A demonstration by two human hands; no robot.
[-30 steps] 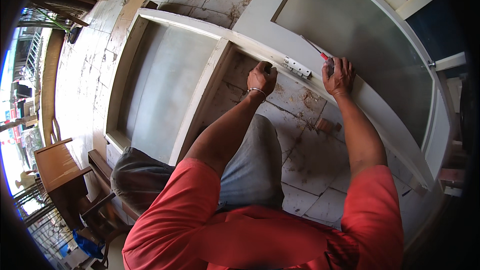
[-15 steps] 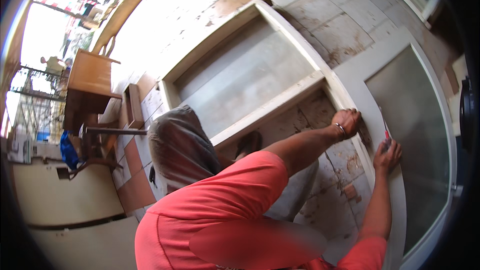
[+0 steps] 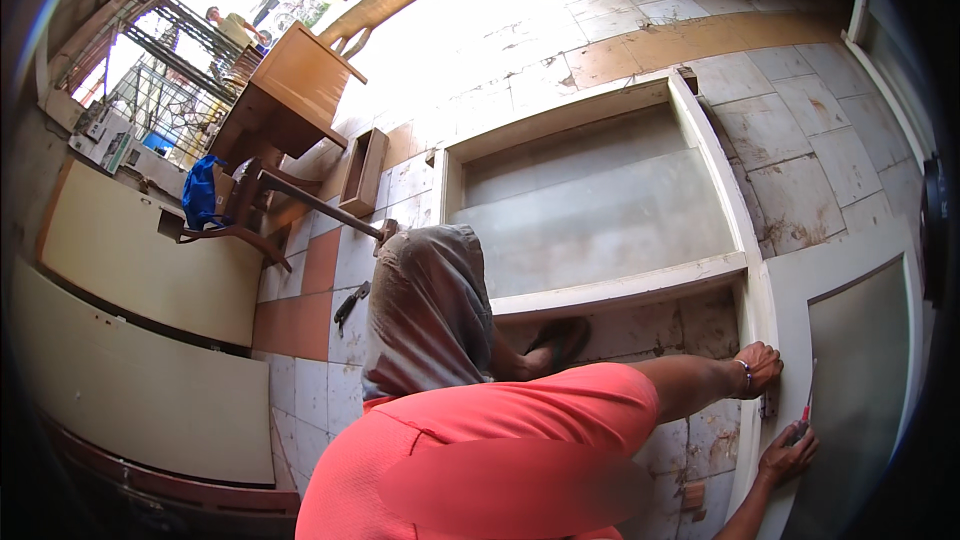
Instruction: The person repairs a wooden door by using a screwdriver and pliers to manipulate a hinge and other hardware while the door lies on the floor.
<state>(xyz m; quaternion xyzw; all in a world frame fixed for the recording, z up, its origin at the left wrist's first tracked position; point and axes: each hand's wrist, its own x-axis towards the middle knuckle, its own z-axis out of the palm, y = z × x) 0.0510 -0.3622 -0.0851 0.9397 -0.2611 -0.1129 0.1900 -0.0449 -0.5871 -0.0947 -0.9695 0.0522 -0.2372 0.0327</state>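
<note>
My left hand (image 3: 762, 370), with a bracelet at the wrist, is closed at the seam between a white wooden frame (image 3: 620, 285) and a white door panel with a frosted pane (image 3: 855, 340). What its fingers pinch, if anything, is hidden. Just below it, a metal hinge (image 3: 769, 404) shows on the frame's edge. My right hand (image 3: 788, 453) rests over the panel, closed around a screwdriver (image 3: 805, 416) with a red and dark handle. Its thin shaft points away from me, apart from the left hand. The frame lies on the floor around a large cloudy glass pane (image 3: 600, 205).
On the tiled floor lies a dark hand tool, possibly pliers (image 3: 352, 305), beside my knee (image 3: 430, 260). A narrow wooden drawer (image 3: 364, 172), an overturned wooden table (image 3: 290, 90) and a blue bag (image 3: 200, 190) stand left. Cream panels (image 3: 150, 250) lean there too.
The view has swung, so the frame, panel and hands sit lower and farther right in the picture. Both hands keep their places at the panel, the screwdriver still in the right.
</note>
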